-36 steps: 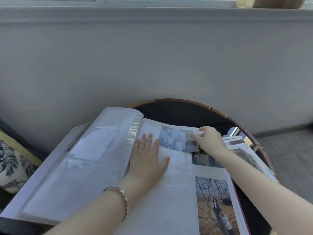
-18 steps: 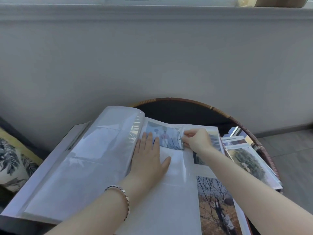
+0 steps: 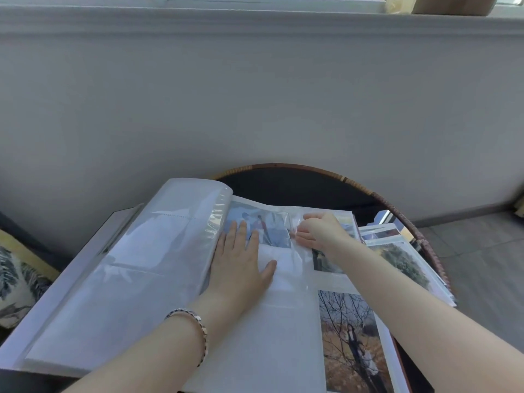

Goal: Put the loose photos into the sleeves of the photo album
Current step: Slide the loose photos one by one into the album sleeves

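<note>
Album: I see the photo album lying open on a round table, with its left pages arched up.
Photo: a photo of people sits at the top of the album's right page, almost all under the clear sleeve.
Left hand: my view shows the left hand flat, fingers straight, pressing the album's right page beside the spine, fingertips over the photo's lower left corner.
Right hand: the right hand has its fingers curled and appears to pinch the photo's right edge at the sleeve's opening.
Risk, creasing: I judge the photo could buckle if it is pushed while a corner catches on the plastic.
Risk, sleeve: the thin plastic looks puckered by the right hand; a hard tug might tear it.
Risk, page: if the left hand lifts, the arched pages may flop over.
Sleeves, filled: a tree photo fills the lower right sleeve of the album; another, partly hidden, sits under the right wrist.
Sleeves, empty: the album's left page shows none.
Loose photos: a pile lies just right of the album.
</note>
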`<state>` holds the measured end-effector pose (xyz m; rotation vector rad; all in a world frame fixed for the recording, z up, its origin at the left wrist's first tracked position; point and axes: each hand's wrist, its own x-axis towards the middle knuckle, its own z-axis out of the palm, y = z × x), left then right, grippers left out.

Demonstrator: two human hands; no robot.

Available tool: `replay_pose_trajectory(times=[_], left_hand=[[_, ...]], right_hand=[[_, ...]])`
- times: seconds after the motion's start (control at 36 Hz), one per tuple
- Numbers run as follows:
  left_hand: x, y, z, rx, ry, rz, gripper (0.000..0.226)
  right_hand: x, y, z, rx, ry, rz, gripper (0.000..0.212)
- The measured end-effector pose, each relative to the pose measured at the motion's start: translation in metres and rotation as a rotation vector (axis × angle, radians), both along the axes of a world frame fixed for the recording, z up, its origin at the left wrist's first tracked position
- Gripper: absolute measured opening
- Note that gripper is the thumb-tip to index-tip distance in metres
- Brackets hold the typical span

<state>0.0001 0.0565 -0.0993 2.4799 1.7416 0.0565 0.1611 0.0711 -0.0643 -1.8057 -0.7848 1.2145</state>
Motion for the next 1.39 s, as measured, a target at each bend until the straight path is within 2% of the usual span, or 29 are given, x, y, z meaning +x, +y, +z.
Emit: replay_pose_trajectory(times=[0.08, 0.11, 0.19, 0.25, 0.31, 0.36, 0.44, 0.53, 0.61, 0.69, 0.81, 0.83, 0.89, 0.94, 1.0, 1.03, 1.08, 1.14, 1.19, 1.22, 1.25, 1.33, 1.39], left_hand=[[0.002, -0.001, -0.001, 0.023, 0.005, -0.037, 0.060], [0.002, -0.002, 0.000, 0.030, 0.012, -0.052, 0.057], [0.003, -0.004, 0.000, 0.043, 0.031, -0.065, 0.053], [0.003, -0.005, -0.001, 0.044, 0.054, -0.061, 0.054], [0.005, -0.005, -0.001, 0.043, 0.076, -0.059, 0.054], [0.006, -0.005, 0.000, 0.039, 0.088, -0.054, 0.054], [0.006, -0.005, 0.001, 0.036, 0.108, -0.060, 0.054], [0.006, -0.006, 0.002, 0.034, 0.113, -0.064, 0.054], [0.005, -0.005, 0.002, 0.017, 0.112, -0.068, 0.054], [0.005, -0.004, 0.004, -0.006, 0.099, -0.075, 0.054], [0.005, -0.002, 0.007, -0.027, 0.100, -0.078, 0.053], [0.006, -0.001, 0.009, -0.028, 0.091, -0.079, 0.052], [0.008, -0.003, 0.014, 0.001, 0.037, -0.090, 0.049], [0.012, -0.008, 0.023, 0.036, -0.127, -0.110, 0.045], [0.019, -0.020, 0.039, -0.061, -0.440, -0.071, 0.041], [0.024, -0.025, 0.048, -0.200, -0.623, -0.029, 0.039], [0.032, -0.034, 0.066, -0.611, -0.977, 0.109, 0.041], [0.033, -0.038, 0.075, -0.918, -1.123, 0.211, 0.038], [0.030, -0.040, 0.075, -0.896, -1.165, 0.178, 0.016], [0.028, -0.041, 0.074, -0.825, -1.199, 0.187, 0.005], [0.025, -0.041, 0.071, -0.749, -1.238, 0.209, 0.007], [0.018, -0.036, 0.066, -0.604, -1.310, 0.255, 0.018], [0.013, -0.035, 0.064, -0.538, -1.319, 0.234, 0.020]], right_hand=[[0.012, -0.009, -0.003, 0.074, -0.013, 0.071, 0.040], [0.019, -0.016, -0.003, 0.118, -0.120, 0.095, 0.035], [0.047, -0.038, -0.001, 0.225, -0.691, 0.138, 0.030], [0.070, -0.055, 0.001, 0.167, -0.951, 0.182, 0.031], [0.091, -0.071, 0.002, -0.012, -1.110, 0.249, 0.031], [0.105, -0.085, 0.000, -0.168, -1.186, 0.334, 0.028], [0.111, -0.104, -0.012, -0.267, -1.248, 0.442, 0.031], [0.108, -0.116, -0.023, -0.194, -1.358, 0.413, 0.040], [0.104, -0.122, -0.024, -0.155, -1.382, 0.399, 0.038], [0.104, -0.125, -0.022, -0.173, -1.360, 0.489, 0.028], [0.111, -0.128, -0.017, -0.160, -1.251, 0.497, 0.029], [0.112, -0.130, -0.019, -0.129, -1.279, 0.476, 0.024], [0.112, -0.132, -0.019, 0.059, -1.523, 0.377, 0.006], [0.105, -0.135, -0.017, 0.390, -1.640, 0.200, 0.023], [0.092, -0.137, -0.011, 0.743, -1.613, 0.092, 0.016], [0.083, -0.138, -0.009, 0.863, -1.597, 0.116, 0.018], [0.065, -0.138, -0.004, 0.988, -1.542, 0.219, 0.011], [0.050, -0.135, -0.005, 1.022, -1.481, 0.344, 0.023], [0.040, -0.133, -0.006, 1.057, -1.462, 0.437, 0.016], [0.037, -0.132, -0.006, 1.033, -1.446, 0.477, 0.023], [0.033, -0.132, -0.006, 0.974, -1.388, 0.508, 0.036], [0.028, -0.131, 0.000, 0.661, -0.939, 0.399, 0.071], [0.027, -0.129, 0.006, 0.491, -0.655, 0.242, 0.074]])
